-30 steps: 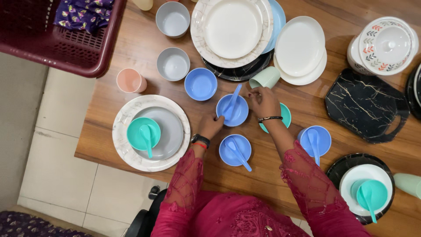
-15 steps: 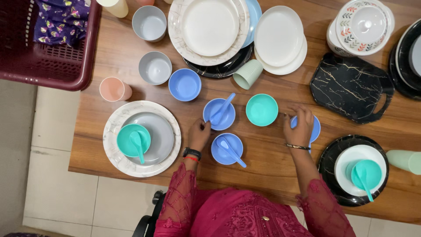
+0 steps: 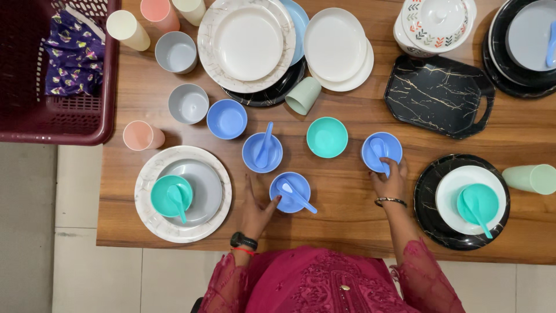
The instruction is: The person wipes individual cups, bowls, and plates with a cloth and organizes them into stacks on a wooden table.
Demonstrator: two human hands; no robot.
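Count on the wooden tabletop [image 3: 347,197]: four blue bowls, three with a blue spoon; three teal bowls, two with a teal spoon; two small grey bowls at upper left.

Right hand [image 3: 389,183], lower right of centre: fingers closed on the near rim of the right blue bowl [image 3: 382,152], thumb touching the handle of its blue spoon [image 3: 379,152]. Bowl is gripped while seated on the tabletop, just right of the empty teal bowl [image 3: 327,137].

Left hand [image 3: 255,210], lower centre: laid flat, fingers spread open, nothing gripped. Thumb tip touches the left rim of the near blue bowl [image 3: 289,192], whose spoon [image 3: 296,196] overhangs to the right. The middle blue bowl [image 3: 262,152] sits just above the fingertips, apart from them.

Also seen: a grey-and-marble plate stack [image 3: 183,193] at lower left, a black marbled tray [image 3: 438,95] at upper right, a maroon basket [image 3: 55,72] at upper left.
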